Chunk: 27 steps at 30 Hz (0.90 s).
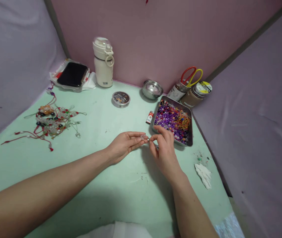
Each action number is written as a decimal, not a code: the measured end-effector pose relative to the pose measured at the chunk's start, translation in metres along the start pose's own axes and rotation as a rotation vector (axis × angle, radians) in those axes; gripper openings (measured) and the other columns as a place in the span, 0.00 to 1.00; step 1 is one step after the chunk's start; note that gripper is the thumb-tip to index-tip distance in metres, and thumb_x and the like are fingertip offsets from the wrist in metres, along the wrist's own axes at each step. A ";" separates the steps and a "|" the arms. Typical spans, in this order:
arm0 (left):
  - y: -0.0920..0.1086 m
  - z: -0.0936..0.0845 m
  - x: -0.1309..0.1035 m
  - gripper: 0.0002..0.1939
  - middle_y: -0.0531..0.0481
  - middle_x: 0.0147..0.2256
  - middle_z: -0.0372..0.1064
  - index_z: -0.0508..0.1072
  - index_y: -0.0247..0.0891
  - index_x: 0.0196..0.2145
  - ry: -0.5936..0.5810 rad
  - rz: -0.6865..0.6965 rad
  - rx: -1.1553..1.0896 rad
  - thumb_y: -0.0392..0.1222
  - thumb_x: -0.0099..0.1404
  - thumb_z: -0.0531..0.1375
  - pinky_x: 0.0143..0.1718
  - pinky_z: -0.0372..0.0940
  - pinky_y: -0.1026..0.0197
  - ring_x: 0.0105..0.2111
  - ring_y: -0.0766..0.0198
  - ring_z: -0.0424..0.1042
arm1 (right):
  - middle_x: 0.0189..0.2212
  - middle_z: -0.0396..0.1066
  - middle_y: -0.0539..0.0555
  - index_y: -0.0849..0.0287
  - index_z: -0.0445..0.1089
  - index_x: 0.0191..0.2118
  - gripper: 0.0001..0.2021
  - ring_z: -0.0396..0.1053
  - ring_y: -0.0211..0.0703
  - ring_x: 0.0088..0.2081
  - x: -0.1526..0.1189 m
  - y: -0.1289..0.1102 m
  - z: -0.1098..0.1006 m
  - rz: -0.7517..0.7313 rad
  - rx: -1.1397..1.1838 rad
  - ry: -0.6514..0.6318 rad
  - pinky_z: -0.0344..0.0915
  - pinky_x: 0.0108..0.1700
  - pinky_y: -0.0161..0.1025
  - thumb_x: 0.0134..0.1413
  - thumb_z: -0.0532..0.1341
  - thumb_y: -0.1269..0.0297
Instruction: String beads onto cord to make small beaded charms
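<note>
My left hand (126, 145) is closed on a small cluster of clear beads (143, 136), pinched at the fingertips over the middle of the table. My right hand (163, 145) meets it from the right, thumb and forefinger pinched together on a tiny pale piece (148, 140) too small to name. Just beyond my right hand is a metal tray (191, 132) full of purple, red and dark beads (167, 114), with a tangle of orange and yellow cord (183, 119) on top. My right fingers overlap the tray's near edge in view.
Left lies a pile of beaded ornaments (53, 120). At the back stand a phone (73, 74), a cream bottle (103, 66), a round spool (121, 99), a steel bowl (152, 90), a jar with scissors (177, 92) and another jar (192, 96). A crumpled tissue (203, 176) lies right.
</note>
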State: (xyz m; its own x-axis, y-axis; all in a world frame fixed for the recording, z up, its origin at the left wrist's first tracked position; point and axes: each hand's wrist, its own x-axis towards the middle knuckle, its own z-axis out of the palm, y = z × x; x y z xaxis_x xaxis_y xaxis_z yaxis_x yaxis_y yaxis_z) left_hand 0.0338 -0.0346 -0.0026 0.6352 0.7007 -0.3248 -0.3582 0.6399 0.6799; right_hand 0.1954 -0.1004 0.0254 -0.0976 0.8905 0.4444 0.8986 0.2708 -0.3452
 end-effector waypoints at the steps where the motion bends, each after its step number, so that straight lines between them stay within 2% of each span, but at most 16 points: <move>1: 0.000 0.000 0.000 0.10 0.41 0.45 0.76 0.76 0.32 0.43 0.001 -0.002 0.004 0.31 0.62 0.62 0.58 0.62 0.57 0.45 0.63 0.75 | 0.55 0.59 0.61 0.55 0.60 0.39 0.03 0.56 0.52 0.58 0.000 0.000 0.000 0.001 0.000 0.001 0.55 0.58 0.61 0.60 0.54 0.71; 27: 0.001 0.001 0.000 0.10 0.43 0.44 0.77 0.76 0.33 0.42 0.003 -0.005 0.006 0.30 0.61 0.63 0.57 0.63 0.58 0.44 0.64 0.75 | 0.55 0.59 0.61 0.55 0.61 0.39 0.04 0.56 0.52 0.57 0.000 -0.001 0.000 0.010 0.015 -0.011 0.59 0.56 0.58 0.60 0.55 0.71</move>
State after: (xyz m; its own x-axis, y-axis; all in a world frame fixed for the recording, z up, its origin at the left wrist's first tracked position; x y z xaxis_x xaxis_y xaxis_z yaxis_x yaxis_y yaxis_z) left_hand 0.0340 -0.0347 -0.0015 0.6351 0.6983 -0.3301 -0.3506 0.6414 0.6824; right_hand 0.1940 -0.1009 0.0255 -0.0935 0.8971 0.4317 0.8932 0.2672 -0.3617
